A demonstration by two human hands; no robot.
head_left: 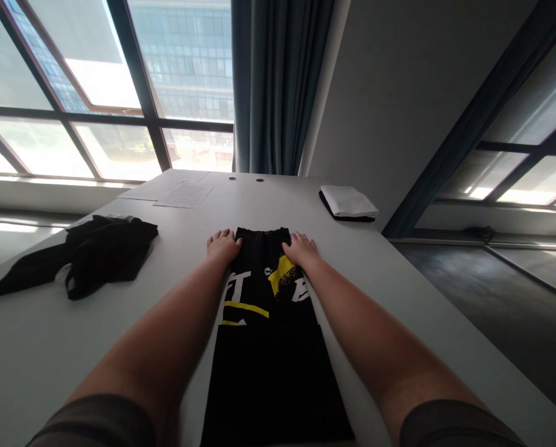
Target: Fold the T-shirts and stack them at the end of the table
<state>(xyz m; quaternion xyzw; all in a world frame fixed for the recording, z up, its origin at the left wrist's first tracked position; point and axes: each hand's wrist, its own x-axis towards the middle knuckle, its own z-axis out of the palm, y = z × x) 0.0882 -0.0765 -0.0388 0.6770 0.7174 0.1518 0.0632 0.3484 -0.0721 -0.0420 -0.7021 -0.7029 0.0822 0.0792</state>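
Black shorts (254, 298) with white letters and yellow patches lie flat on the white table (361, 273), waistband at the far end. Their near part is plain black and reaches the bottom edge of the view. At the waistband's left corner rests my left hand (223, 245), fingers spread on the table and thumb at the cloth. My right hand (300, 248) lies at the right corner in the same way, its fingers apart and its thumb on the fabric.
A crumpled black garment (105, 254) lies on the table's left side. Sheets of paper (184, 194) are at the back left. A folded white and black cloth stack (349, 202) sits at the back right. Two small round things (259, 180) are near the far edge, before the curtain (278, 87).
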